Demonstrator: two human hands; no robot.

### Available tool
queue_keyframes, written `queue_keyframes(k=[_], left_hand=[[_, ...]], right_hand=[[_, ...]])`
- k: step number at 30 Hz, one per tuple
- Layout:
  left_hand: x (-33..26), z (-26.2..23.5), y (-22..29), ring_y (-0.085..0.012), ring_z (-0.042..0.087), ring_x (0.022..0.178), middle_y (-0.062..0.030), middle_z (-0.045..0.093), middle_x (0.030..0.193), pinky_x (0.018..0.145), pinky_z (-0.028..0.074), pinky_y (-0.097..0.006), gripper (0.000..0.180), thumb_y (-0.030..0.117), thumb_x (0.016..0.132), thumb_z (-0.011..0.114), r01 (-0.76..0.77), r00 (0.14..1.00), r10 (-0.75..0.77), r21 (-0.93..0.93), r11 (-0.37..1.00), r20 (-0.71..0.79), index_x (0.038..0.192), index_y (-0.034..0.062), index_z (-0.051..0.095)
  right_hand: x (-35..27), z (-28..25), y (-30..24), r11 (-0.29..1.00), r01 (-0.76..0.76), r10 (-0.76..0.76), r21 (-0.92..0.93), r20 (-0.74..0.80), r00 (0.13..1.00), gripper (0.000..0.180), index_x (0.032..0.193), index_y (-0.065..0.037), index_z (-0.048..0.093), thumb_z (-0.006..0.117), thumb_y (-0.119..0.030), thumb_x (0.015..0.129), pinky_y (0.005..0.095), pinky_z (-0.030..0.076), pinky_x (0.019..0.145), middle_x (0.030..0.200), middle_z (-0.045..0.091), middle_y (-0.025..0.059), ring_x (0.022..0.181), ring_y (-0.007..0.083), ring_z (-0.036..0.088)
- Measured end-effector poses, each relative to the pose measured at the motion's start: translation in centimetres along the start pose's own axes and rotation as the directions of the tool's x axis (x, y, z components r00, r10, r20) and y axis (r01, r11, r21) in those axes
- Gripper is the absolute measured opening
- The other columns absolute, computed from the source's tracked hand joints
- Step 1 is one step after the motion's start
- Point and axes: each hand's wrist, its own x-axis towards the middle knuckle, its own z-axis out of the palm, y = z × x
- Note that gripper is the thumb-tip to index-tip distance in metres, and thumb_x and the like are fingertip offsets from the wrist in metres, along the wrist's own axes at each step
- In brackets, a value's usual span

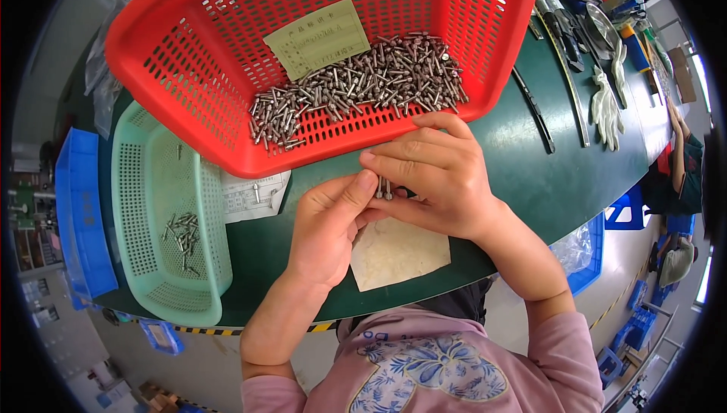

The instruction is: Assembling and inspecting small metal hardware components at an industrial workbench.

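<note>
In front of the red basket (227,163), my two hands meet over the table. A few small headed metal pins (385,190) show between the fingers, standing roughly upright. My left hand (333,220) pinches at them with its thumb and bent fingers. From the other side my right hand (439,174) curls round the same pins, its fingers arched over and its thumb below. How many pins lie inside is hidden by the fingers. A heap of similar metal pins (363,83) fills the low side of the red basket, below a yellow-green paper card (318,38).
At left stands a pale green basket (216,261) with a small pile of pins (182,235), beside a blue bin (83,216). A drawing sheet (257,197) and a beige paper (401,254) lie on the green table (500,140). White gloves (606,110) and tools are at right.
</note>
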Motion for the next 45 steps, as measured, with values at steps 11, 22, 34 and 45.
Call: queue_keyframes(k=[11,22,34,45], left_hand=[[-0.3,0.3,0.8,-0.0228,0.062,0.097,-0.0176,0.064,0.102,0.088,0.05,-0.035,0.035,0.023,0.098,0.044,0.02,0.991,-0.023,0.03,0.999,0.129,0.1,-0.0068,0.061],[-0.3,-0.1,0.6,-0.0247,0.061,0.1,-0.0207,0.063,0.106,0.089,0.049,-0.036,0.036,0.023,0.098,0.042,0.035,0.975,-0.017,-0.076,0.997,0.222,0.104,-0.0081,0.06],[-0.5,-0.1,0.4,-0.0257,0.061,0.101,-0.0208,0.062,0.106,0.089,0.049,-0.036,0.037,0.023,0.099,0.041,0.007,0.976,0.006,-0.059,0.998,0.217,0.105,-0.0086,0.059],[0.2,0.5,1.3,-0.0282,0.054,0.1,-0.0083,0.054,0.112,0.083,0.046,-0.036,0.038,0.001,0.061,0.07,-0.545,0.391,0.705,0.766,-0.341,0.592,0.097,0.0147,0.069]], right_hand=[[-0.4,-0.6,0.4,0.933,-0.115,0.113,0.34,0.026,0.993,0.036,0.094,-0.007,0.071,0.079,-0.018,0.061,0.0342,0.043,0.082,0.08,0.069,0.0025,0.067,0.0147,0.063],[-0.4,-0.7,0.0,0.879,-0.189,0.173,0.438,0.076,0.982,0.035,0.089,-0.007,0.072,0.081,-0.021,0.06,0.034,0.041,0.086,0.08,0.07,0.0041,0.07,0.0161,0.064],[-0.4,-0.7,-0.1,0.88,-0.181,0.165,0.439,0.073,0.984,0.034,0.089,-0.008,0.072,0.082,-0.024,0.06,0.0344,0.042,0.086,0.082,0.07,0.0035,0.07,0.0156,0.065],[-0.4,-0.6,-0.3,0.843,-0.164,0.146,0.513,0.074,0.986,0.029,0.083,-0.006,0.069,0.08,-0.024,0.062,0.0361,0.043,0.085,0.079,0.069,0.0031,0.073,0.0194,0.064]])
